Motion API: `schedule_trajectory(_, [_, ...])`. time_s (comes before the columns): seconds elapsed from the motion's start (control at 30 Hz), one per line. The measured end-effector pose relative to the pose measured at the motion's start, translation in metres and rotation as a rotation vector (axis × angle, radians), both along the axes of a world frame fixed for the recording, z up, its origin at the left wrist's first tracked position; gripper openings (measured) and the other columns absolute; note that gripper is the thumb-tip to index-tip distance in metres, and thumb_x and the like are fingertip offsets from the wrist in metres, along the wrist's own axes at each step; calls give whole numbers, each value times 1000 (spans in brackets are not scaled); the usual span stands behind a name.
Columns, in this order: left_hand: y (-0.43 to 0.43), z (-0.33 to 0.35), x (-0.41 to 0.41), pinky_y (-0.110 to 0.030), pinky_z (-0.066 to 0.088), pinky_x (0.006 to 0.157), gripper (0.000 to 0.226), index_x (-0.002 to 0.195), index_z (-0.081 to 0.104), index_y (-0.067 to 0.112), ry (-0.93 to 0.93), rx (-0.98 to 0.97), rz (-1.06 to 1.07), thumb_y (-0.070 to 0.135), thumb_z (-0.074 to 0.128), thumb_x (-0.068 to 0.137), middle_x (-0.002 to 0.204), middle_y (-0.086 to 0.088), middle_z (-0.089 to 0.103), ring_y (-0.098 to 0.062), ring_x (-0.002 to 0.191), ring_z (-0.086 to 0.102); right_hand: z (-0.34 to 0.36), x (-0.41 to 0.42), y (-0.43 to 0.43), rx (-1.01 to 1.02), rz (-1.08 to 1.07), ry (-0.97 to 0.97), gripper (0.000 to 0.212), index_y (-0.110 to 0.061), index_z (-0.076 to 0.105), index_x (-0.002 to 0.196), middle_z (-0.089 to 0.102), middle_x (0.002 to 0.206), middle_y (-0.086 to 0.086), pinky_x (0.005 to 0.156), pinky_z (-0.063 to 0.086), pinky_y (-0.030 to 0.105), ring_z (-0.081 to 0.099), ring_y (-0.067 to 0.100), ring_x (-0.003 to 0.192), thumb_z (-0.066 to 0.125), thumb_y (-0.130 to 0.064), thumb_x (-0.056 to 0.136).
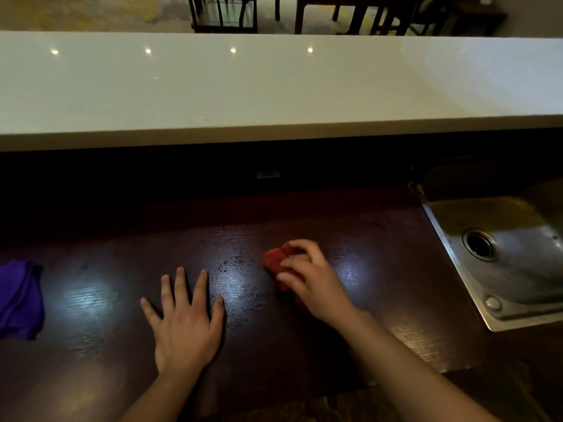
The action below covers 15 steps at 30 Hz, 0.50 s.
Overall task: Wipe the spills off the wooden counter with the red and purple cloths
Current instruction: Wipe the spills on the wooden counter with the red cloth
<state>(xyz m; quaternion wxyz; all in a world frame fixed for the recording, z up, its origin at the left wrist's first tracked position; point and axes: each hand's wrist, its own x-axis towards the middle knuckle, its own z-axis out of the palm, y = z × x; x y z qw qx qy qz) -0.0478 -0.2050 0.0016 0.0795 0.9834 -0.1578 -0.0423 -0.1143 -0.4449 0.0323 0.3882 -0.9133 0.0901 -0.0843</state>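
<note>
Dark wooden counter [122, 345] below a raised white ledge [274, 86]: the right hand [313, 284] grips a crumpled red cloth [274, 260] beside wet speckled spills [234, 278] at centre. The left hand [185, 324] lies open, palm flat. A purple cloth [18, 300] rests far left; a steel sink [502, 263] sits right.

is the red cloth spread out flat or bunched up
Bunched up. The red cloth is a crumpled wad under the right hand, whose fingers curl over it on the wooden counter.
</note>
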Motion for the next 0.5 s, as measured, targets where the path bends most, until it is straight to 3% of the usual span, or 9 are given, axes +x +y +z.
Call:
schedule_trajectory(0.03, [0,0,0,-72,11,112,67,148,39,25,-3,-2,-2,56,26,90,157,-17,31,-38,148,17,5,4,-2,111,-96,15,17,-13,70,101,50,123,5,96,40,21,57,14,103,66,-25,89])
schedule_trajectory(0.1, [1,-1,1,-72,12,111,66,148,38,25,-8,0,-8,56,26,91,157,-17,31,-38,148,17,17,13,-5,622,-324,61,18,-11,70,96,63,110,13,97,46,36,62,27,102,61,-25,93])
schedule_trajectory(0.17, [1,-3,2,-72,13,111,65,148,37,26,-7,2,-9,55,27,91,157,-17,31,-37,148,17,25,18,-16,1133,-495,151,39,-4,69,104,70,107,23,97,49,53,64,41,105,55,-39,95])
schedule_trajectory(0.2, [2,-3,2,-72,13,111,64,148,37,26,-7,3,-8,55,27,91,157,-17,31,-37,148,17,26,17,-24,1210,-559,214,50,-5,69,108,71,107,23,96,49,55,66,40,104,52,-50,93])
schedule_trajectory(0.27, [2,-5,2,-72,14,111,64,148,37,26,-14,5,-9,55,27,91,157,-17,32,-37,147,18,27,15,-38,1148,-589,294,63,-7,68,110,72,106,18,93,53,50,68,34,101,52,-63,85])
schedule_trajectory(0.33, [1,-6,2,-72,14,111,64,147,38,27,-20,4,-5,55,28,91,156,-17,32,-37,147,19,27,9,-46,971,-516,280,56,-10,66,112,74,104,12,83,57,37,70,26,97,70,-53,76])
schedule_trajectory(0.4, [1,-7,2,-72,14,111,63,147,37,26,-27,8,-5,55,29,92,156,-17,33,-37,147,19,21,4,-57,568,-438,241,49,-13,64,116,73,106,5,84,55,31,69,22,100,80,-33,74])
schedule_trajectory(0.5, [2,-8,2,-72,13,111,63,148,36,27,-25,8,-7,55,29,92,156,-17,32,-37,147,18,17,-1,-71,24,-472,220,60,-19,48,138,54,139,8,105,41,38,50,27,127,68,-39,85])
